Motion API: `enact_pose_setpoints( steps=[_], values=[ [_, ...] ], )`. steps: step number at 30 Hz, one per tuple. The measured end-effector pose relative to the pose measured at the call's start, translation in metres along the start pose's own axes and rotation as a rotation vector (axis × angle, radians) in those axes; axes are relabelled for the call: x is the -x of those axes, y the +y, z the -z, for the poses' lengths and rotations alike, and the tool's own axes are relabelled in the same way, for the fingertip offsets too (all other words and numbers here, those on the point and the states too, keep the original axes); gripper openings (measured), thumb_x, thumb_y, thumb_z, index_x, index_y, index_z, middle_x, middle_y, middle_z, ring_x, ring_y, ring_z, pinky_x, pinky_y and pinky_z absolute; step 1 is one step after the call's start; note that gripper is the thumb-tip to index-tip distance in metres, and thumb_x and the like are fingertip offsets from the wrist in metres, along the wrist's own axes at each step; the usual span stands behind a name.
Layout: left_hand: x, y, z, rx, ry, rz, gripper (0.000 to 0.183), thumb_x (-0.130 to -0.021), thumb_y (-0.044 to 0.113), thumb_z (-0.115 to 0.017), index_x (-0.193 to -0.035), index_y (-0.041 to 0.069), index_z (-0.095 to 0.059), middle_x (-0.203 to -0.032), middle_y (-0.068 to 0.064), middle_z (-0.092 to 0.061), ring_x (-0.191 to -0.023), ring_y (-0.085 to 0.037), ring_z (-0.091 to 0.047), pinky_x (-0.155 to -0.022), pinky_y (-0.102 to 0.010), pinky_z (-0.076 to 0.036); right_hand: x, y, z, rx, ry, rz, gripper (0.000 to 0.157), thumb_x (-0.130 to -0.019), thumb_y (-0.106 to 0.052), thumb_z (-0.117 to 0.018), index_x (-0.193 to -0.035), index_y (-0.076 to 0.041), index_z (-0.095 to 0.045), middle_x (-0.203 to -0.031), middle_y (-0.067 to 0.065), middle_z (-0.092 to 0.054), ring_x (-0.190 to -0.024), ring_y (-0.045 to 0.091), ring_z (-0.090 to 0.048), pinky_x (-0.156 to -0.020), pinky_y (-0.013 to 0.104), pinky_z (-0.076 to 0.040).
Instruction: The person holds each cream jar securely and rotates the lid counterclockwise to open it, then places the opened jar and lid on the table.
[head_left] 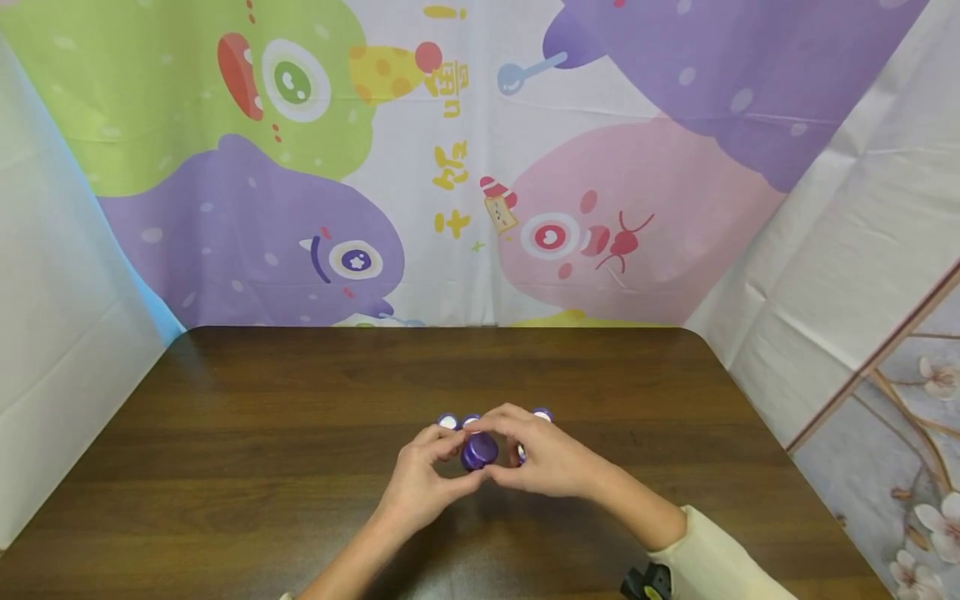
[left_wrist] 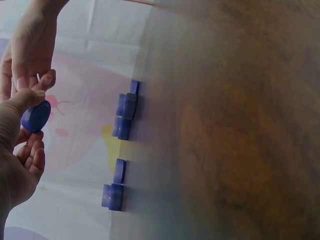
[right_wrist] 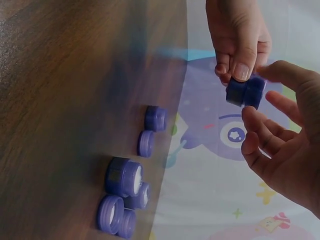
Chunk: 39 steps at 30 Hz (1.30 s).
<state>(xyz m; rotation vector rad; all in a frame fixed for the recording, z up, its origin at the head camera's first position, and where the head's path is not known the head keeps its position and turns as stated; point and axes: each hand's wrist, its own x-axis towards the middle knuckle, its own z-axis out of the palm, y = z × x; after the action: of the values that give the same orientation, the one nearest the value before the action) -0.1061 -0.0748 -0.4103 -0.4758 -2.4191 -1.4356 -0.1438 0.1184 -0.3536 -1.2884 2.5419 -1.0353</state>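
A small purple screw-top jar (head_left: 480, 451) is held above the table between both hands. My left hand (head_left: 420, 475) grips it from the left; in the right wrist view its thumb (right_wrist: 242, 70) presses on the jar's body. From the other side my right hand (head_left: 543, 454) pinches the wider purple lid (right_wrist: 255, 92) between thumb and finger. The left wrist view shows the lid's smooth round top. Behind the hands on the table stand several purple pieces, among them an open jar with white inside (right_wrist: 122, 176) and an upturned lid (right_wrist: 110, 214).
The brown wooden table (head_left: 300, 392) extends around the hands. A cartoon-printed curtain (head_left: 480, 167) hangs at its back edge, with white cloth on both sides. A smaller purple jar (right_wrist: 155, 118) and a loose lid (right_wrist: 145, 143) stand apart from the larger cluster.
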Motion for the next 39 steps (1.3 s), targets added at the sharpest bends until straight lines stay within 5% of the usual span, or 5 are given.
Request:
enact_pose_setpoints(
  steps=[6,22,28,34,39],
  values=[
    [-0.0011,0.0025,0.0012,-0.009,0.001,-0.003,0.043,-0.066,0.012,-0.083,-0.107,0.007,-0.070,-0.094,0.008,-0.061,-0.086,-0.011,-0.057,-0.076,-0.027,-0.052,-0.0002,-0.0006,0.0010,0.033,0.054,-0.034,0.040,-0.081,-0.022,-0.074,-0.118,-0.013,-0.062,-0.106,0.000,-0.060,-0.063,-0.001,-0.047,-0.055,0.016,-0.043],
    [-0.0008,0.0020,0.0012,0.007,-0.005,-0.004,0.044,-0.066,0.012,-0.083,-0.108,0.008,-0.070,-0.093,0.008,-0.061,-0.086,-0.012,-0.058,-0.077,-0.033,-0.053,-0.0002,-0.0026,0.0014,0.035,0.057,-0.027,0.034,-0.082,-0.019,-0.072,-0.114,-0.014,-0.064,-0.102,-0.001,-0.059,-0.063,0.004,-0.048,-0.055,0.016,-0.043],
    [0.0002,0.0021,0.0010,0.012,-0.010,0.012,0.046,-0.067,0.013,-0.083,-0.110,0.010,-0.069,-0.092,0.011,-0.059,-0.087,-0.012,-0.058,-0.077,-0.031,-0.052,-0.0005,-0.0012,0.0007,0.009,-0.001,-0.021,0.041,-0.081,-0.011,-0.069,-0.120,-0.015,-0.060,-0.111,0.002,-0.057,-0.066,0.009,-0.052,-0.057,0.017,-0.046],
    [0.0002,0.0009,0.0005,-0.005,0.009,-0.016,0.042,-0.066,0.011,-0.083,-0.106,0.007,-0.070,-0.094,0.008,-0.061,-0.086,-0.011,-0.058,-0.076,-0.028,-0.052,0.0003,-0.0035,0.0008,0.011,0.039,-0.043,0.041,-0.081,-0.022,-0.073,-0.119,-0.012,-0.060,-0.108,0.000,-0.058,-0.063,0.002,-0.048,-0.055,0.017,-0.044],
    [0.0001,0.0016,0.0008,0.009,-0.013,-0.002,0.045,-0.068,0.013,-0.082,-0.110,0.008,-0.069,-0.093,0.009,-0.060,-0.088,-0.012,-0.058,-0.078,-0.032,-0.053,0.0002,-0.0024,0.0014,0.016,0.028,-0.046,0.034,-0.081,-0.014,-0.071,-0.114,-0.015,-0.063,-0.106,-0.001,-0.059,-0.064,0.002,-0.047,-0.056,0.017,-0.044]
  ],
)
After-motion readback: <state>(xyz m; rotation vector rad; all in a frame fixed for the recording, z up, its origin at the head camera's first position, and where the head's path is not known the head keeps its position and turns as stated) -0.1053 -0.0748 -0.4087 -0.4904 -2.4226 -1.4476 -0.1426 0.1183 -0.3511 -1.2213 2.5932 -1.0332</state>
